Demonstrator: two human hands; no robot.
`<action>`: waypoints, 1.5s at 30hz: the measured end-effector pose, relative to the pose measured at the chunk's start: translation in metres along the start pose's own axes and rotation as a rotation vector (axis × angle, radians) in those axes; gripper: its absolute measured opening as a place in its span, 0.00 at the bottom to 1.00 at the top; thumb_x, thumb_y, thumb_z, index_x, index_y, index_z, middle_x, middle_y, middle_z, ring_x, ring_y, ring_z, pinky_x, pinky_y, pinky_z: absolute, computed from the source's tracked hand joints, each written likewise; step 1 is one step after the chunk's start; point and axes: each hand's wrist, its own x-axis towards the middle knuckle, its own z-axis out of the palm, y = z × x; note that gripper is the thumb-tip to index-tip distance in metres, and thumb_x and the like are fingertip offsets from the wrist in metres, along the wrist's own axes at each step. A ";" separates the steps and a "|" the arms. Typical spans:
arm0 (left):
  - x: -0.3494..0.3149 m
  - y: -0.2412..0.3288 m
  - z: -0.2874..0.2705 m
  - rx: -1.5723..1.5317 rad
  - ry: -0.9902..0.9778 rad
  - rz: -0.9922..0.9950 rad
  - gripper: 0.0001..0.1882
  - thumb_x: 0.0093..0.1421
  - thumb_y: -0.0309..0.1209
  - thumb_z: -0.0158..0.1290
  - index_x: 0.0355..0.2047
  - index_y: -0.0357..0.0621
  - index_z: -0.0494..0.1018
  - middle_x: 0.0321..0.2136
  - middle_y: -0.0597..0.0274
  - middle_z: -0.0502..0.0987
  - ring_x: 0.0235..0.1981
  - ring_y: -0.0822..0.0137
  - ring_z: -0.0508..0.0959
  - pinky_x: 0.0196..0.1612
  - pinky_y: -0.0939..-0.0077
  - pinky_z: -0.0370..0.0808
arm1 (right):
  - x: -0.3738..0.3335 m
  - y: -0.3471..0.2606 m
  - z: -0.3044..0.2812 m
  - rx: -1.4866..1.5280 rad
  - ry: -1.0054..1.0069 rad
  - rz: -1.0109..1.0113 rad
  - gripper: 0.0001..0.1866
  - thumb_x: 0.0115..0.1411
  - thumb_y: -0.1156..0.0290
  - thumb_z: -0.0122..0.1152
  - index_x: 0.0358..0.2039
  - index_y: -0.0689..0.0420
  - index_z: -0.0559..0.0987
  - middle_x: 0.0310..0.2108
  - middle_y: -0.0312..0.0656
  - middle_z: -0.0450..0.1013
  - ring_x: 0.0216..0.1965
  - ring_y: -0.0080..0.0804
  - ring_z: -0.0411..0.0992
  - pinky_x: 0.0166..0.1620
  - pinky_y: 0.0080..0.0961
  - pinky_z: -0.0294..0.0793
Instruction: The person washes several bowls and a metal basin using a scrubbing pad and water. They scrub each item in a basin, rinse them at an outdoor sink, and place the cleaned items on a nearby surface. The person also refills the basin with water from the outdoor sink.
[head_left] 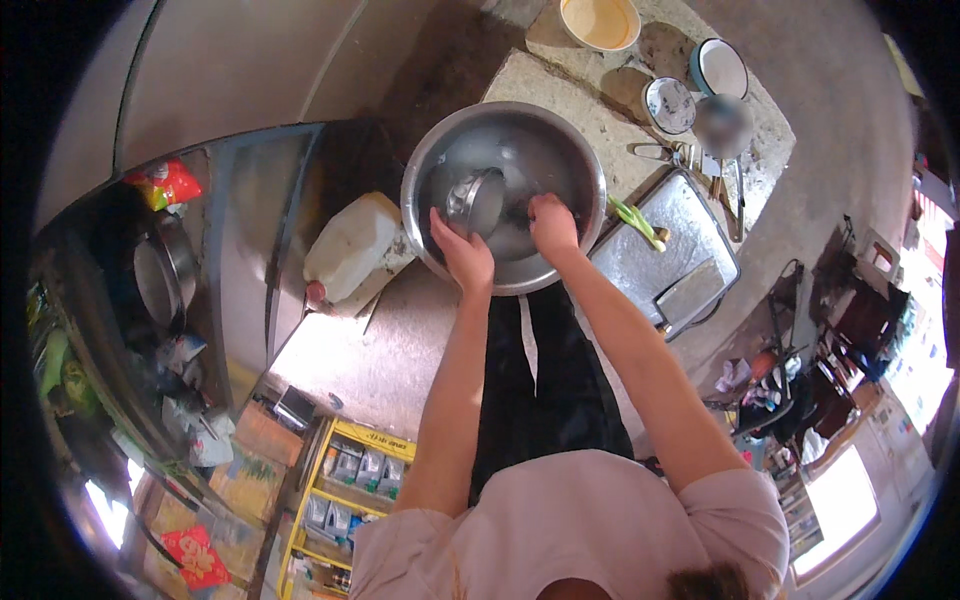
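A wide stainless steel basin (pixel 598 190) with cloudy water in it stands in front of me. Inside it, a small metal bowl (pixel 487 203) is tipped on its side, and my left hand (pixel 463 250) grips its near rim, thumb and fingers around the edge. To the right of the bowl, over the water, my right hand (pixel 553 226) is closed with its fingers curled. What the right fingers hold, if anything, is hidden from view.
Right of the basin lies a metal tray (pixel 655 222) with green onion (pixel 638 222) and a cleaver (pixel 690 290). Beyond are a yellowish bowl (pixel 600 22), an enamel bowl (pixel 720 68), a ladle (pixel 738 190) and other utensils. A plastic jug (pixel 352 250) lies at the left.
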 end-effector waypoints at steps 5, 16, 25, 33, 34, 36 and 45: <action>-0.005 -0.014 0.003 0.014 -0.090 -0.023 0.37 0.49 0.19 0.49 0.59 0.36 0.47 0.55 0.44 0.58 0.55 0.49 0.63 0.54 0.60 0.66 | -0.009 -0.031 -0.029 0.395 -0.030 0.238 0.09 0.40 0.73 0.60 0.25 0.59 0.74 0.28 0.48 0.70 0.34 0.45 0.70 0.39 0.35 0.70; 0.012 0.024 -0.007 -0.801 -0.562 -0.759 0.29 0.60 0.53 0.42 0.56 0.54 0.54 0.51 0.59 0.63 0.49 0.60 0.69 0.33 0.58 0.80 | 0.028 -0.030 0.036 0.329 0.081 -0.162 0.19 0.43 0.70 0.63 0.38 0.59 0.73 0.40 0.52 0.70 0.36 0.50 0.72 0.42 0.41 0.70; 0.023 -0.007 -0.002 -0.875 -0.590 -0.601 0.28 0.62 0.49 0.42 0.59 0.52 0.53 0.51 0.59 0.62 0.47 0.61 0.70 0.31 0.64 0.81 | 0.031 -0.055 0.006 0.289 0.065 -0.096 0.11 0.44 0.77 0.57 0.32 0.59 0.76 0.39 0.52 0.69 0.38 0.49 0.70 0.42 0.38 0.70; 0.038 -0.011 -0.011 -0.738 -0.657 -0.543 0.26 0.62 0.48 0.43 0.56 0.52 0.56 0.47 0.60 0.67 0.43 0.64 0.73 0.32 0.65 0.80 | 0.036 -0.039 -0.021 -0.045 -0.277 -0.141 0.12 0.43 0.77 0.56 0.32 0.53 0.78 0.38 0.46 0.68 0.39 0.47 0.70 0.42 0.36 0.71; 0.037 -0.012 -0.010 -0.778 -0.639 -0.563 0.27 0.61 0.46 0.45 0.57 0.52 0.55 0.48 0.59 0.66 0.45 0.63 0.72 0.31 0.65 0.80 | 0.036 -0.045 -0.012 0.055 -0.101 -0.157 0.11 0.44 0.78 0.56 0.32 0.54 0.77 0.39 0.46 0.68 0.38 0.48 0.70 0.40 0.37 0.71; 0.032 -0.019 -0.002 -0.854 -0.612 -0.613 0.30 0.60 0.42 0.49 0.60 0.52 0.52 0.49 0.57 0.64 0.47 0.62 0.70 0.30 0.65 0.81 | 0.033 -0.062 -0.001 0.264 0.011 -0.196 0.11 0.46 0.77 0.54 0.32 0.55 0.77 0.38 0.49 0.68 0.39 0.48 0.70 0.42 0.37 0.71; 0.041 -0.036 0.000 -0.377 -0.228 -0.069 0.30 0.52 0.22 0.53 0.55 0.37 0.55 0.51 0.49 0.63 0.52 0.57 0.65 0.56 0.67 0.60 | 0.025 -0.031 -0.017 -0.162 -0.082 -0.527 0.08 0.47 0.74 0.54 0.30 0.54 0.77 0.37 0.42 0.67 0.41 0.41 0.68 0.41 0.36 0.71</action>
